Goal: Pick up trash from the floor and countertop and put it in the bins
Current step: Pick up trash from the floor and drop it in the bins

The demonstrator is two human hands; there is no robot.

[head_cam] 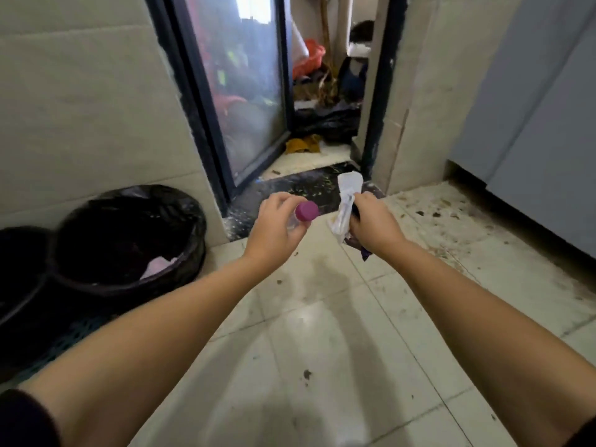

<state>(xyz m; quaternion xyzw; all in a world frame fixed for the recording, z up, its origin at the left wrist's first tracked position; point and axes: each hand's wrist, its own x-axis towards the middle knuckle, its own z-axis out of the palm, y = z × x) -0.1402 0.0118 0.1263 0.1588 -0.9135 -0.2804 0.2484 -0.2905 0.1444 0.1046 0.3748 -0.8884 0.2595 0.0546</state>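
Note:
My left hand [277, 230] grips a small clear plastic bottle with a purple cap [307, 211], the cap pointing toward me. My right hand [374, 222] is closed around crumpled white wrappers [346, 195] that stick up above the fist, with a dark purple wrapper [364, 251] hanging below it. Both hands are held over the tiled floor, to the right of a round bin lined with a black bag [135, 233]. That bin holds some pale pink trash. A second black-lined bin [19, 269] stands at the far left, partly cut off.
A dark-framed glass door [238, 91] stands open ahead, with clutter, a black bag and yellow scraps [303, 145] beyond the threshold. Grey cabinets [532, 124] line the right side. The floor [451, 221] near them is speckled with dirt.

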